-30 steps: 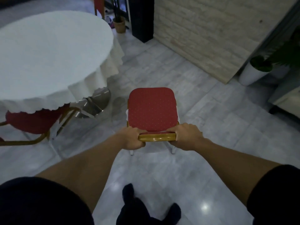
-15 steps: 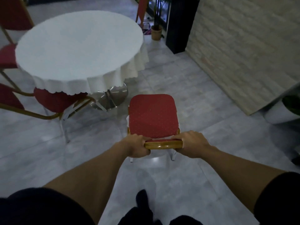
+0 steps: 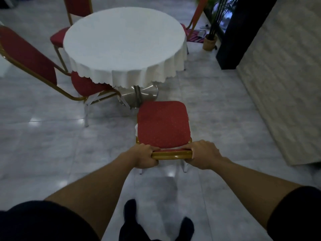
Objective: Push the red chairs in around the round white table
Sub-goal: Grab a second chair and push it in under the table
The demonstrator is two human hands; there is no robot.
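Note:
A red chair (image 3: 163, 124) with a gold frame stands in front of me, its seat facing the round white table (image 3: 124, 42). My left hand (image 3: 144, 156) and my right hand (image 3: 203, 153) both grip the gold top rail of its back. The seat's front edge is just short of the table's metal base (image 3: 139, 94). A second red chair (image 3: 86, 84) on the left has its seat partly under the tablecloth. A third red chair (image 3: 59, 37) stands at the table's far left, and a fourth chair's back (image 3: 196, 18) shows beyond the table's right side.
A stone-clad wall (image 3: 281, 75) runs along the right, with a black pillar (image 3: 243, 32) at its far end. A potted plant (image 3: 210, 42) stands by the pillar. My dark shoes (image 3: 156, 225) are on the glossy grey tile floor below.
The chair in my hands has come closer to the table, and my view has swung left so the whole table and more chairs show. My grip is unchanged.

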